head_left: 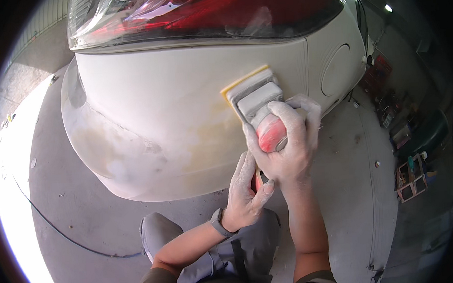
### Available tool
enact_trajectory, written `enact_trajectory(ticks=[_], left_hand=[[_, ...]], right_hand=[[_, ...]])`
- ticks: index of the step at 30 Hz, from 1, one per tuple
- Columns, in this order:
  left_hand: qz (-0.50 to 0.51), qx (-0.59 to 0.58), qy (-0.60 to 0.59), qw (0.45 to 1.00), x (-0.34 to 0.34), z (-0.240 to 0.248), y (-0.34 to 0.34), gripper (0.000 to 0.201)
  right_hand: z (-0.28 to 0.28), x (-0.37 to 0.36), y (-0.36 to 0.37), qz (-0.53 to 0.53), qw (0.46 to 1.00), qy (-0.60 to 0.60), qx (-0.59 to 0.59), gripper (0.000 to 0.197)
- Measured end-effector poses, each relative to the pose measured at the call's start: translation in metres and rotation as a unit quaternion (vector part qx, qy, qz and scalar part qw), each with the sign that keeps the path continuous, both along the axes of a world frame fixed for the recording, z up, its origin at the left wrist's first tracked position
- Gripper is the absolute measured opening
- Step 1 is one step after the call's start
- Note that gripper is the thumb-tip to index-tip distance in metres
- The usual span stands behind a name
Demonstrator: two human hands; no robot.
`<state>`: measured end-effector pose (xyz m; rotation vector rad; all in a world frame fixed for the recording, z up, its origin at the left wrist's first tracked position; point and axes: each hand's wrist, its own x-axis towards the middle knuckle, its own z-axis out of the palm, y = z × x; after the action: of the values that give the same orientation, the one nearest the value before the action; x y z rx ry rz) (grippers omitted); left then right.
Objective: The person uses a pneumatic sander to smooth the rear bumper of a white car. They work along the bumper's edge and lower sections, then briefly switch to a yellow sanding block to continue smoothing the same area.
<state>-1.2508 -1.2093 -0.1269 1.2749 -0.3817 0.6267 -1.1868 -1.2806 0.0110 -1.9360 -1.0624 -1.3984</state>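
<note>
A dusty red and grey power sander [270, 132] lies with its rectangular, yellow-edged pad against the white car bumper [148, 84]. My right hand [292, 143], coated in white dust, is wrapped round the sander's rounded red head. Lower down, the fingers of my left hand [246, 193] close around the tool's rear end, of which only a bit of red and black shows. Yellowish and grey patches mark the bumper's surface to the left of and below the pad. The sander's underside is hidden against the panel.
Above the bumper is a red tail light [221, 15]; a round fuel flap [336, 70] is on the car's right flank. A dark hose [63, 232] curves over the grey floor [106, 273] at left. A wooden frame [411, 178] and a dark green container [426, 135] stand at right.
</note>
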Motion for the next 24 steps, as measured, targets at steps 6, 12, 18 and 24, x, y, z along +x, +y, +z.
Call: enact_trajectory(ticks=[6,12,18,24], left_hand=[[-0.131,-0.272,0.070,0.951,-0.055,-0.008,0.031,0.075],[-0.183,-0.260,0.049,0.947,-0.033,0.013,0.033,0.072],[-0.067,-0.193,0.070,0.976,-0.039,0.006,0.023,0.077],[-0.099,-0.208,0.050,0.972,-0.029,0.010,0.023,0.080]], right_hand=[[-0.042,-0.029,0.027,0.010,0.977,-0.075,-0.201,0.040],[-0.005,-0.023,0.014,-0.004,0.972,-0.047,-0.228,0.039],[-0.018,-0.034,0.025,-0.016,0.964,-0.072,-0.255,0.035],[-0.008,-0.038,0.026,-0.027,0.965,-0.042,-0.256,0.037]])
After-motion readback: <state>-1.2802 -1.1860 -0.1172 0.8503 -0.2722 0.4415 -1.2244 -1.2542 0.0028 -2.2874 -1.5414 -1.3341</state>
